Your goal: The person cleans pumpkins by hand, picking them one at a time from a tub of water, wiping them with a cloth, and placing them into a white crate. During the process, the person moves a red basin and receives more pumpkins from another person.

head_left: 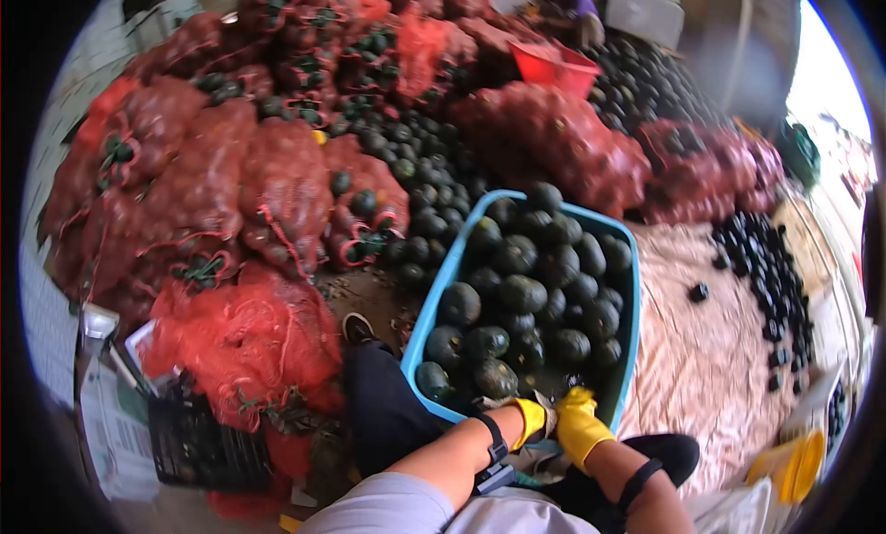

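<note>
A blue tub (635, 349) full of dark green avocados (522, 294) stands right in front of me, with a little water showing at its near end. My left hand (530, 420), in a yellow glove, is at the near rim, closed around something greyish-brown that I cannot make out. Beside it, my right hand (581, 425), gloved in yellow too, reaches down over the rim with curled fingers; what they hold is hidden. Both hands are close together, just below the nearest avocados.
Red mesh sacks (194, 174) of avocados are piled at the left and back. Loose avocados (425, 192) lie behind the tub. A pinkish sheet (683, 294) with small dark fruits (761, 266) spreads to the right. A yellow bucket (794, 465), black crate (203, 442) and red basin (554, 68) stand around.
</note>
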`<control>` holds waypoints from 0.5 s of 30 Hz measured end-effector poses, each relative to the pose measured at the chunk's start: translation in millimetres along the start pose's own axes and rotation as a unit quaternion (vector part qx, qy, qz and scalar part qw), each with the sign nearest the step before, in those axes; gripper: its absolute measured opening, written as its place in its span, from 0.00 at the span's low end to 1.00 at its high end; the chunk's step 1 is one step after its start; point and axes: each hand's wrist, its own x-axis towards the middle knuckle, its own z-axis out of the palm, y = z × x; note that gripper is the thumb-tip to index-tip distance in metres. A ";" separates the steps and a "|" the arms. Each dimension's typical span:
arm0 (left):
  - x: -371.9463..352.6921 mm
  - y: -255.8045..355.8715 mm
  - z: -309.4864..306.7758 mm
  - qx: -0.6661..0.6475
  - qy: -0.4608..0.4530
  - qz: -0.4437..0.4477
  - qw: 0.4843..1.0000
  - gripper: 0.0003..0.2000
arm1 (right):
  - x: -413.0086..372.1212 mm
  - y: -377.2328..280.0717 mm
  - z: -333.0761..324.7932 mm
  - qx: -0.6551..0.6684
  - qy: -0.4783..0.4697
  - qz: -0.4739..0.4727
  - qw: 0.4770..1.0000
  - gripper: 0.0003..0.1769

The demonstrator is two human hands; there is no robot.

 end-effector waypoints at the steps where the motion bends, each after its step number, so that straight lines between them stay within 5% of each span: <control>1: -0.6 -2.5 1.2 0.003 -0.005 -0.012 1.000 0.13 | 21.5 -7.9 19.1 -0.014 -0.017 0.032 0.999 0.29; 3: 1.0 -7.2 3.9 0.023 -0.020 -0.038 0.999 0.14 | 60.7 -14.8 32.7 -0.023 -0.065 0.071 0.995 0.27; 5: 3.4 -8.0 5.1 0.032 -0.027 -0.051 0.998 0.14 | 4.2 -8.6 -30.4 -0.003 -0.079 0.037 0.996 0.31; 9: 16.6 -4.2 -6.0 0.040 -0.016 -0.052 0.998 0.15 | -41.8 70.0 -74.0 0.080 -0.048 -0.307 0.947 0.49; 10: 21.4 -1.3 -9.6 0.043 0.001 -0.049 0.998 0.15 | -53.7 74.7 -76.5 0.163 0.016 -0.282 0.945 0.57; 12: 19.3 5.5 -19.7 0.034 0.052 -0.037 0.997 0.15 | -78.2 76.6 -90.4 0.370 0.021 -0.173 0.913 0.53; 13: 14.7 11.1 -25.2 0.027 0.090 -0.033 0.995 0.16 | -93.2 74.6 -98.8 0.462 0.045 -0.125 0.877 0.49; 15: 6.6 20.9 -35.5 0.016 0.167 -0.018 0.986 0.16 | -105.4 65.4 -99.9 0.821 -0.050 -0.161 0.545 0.40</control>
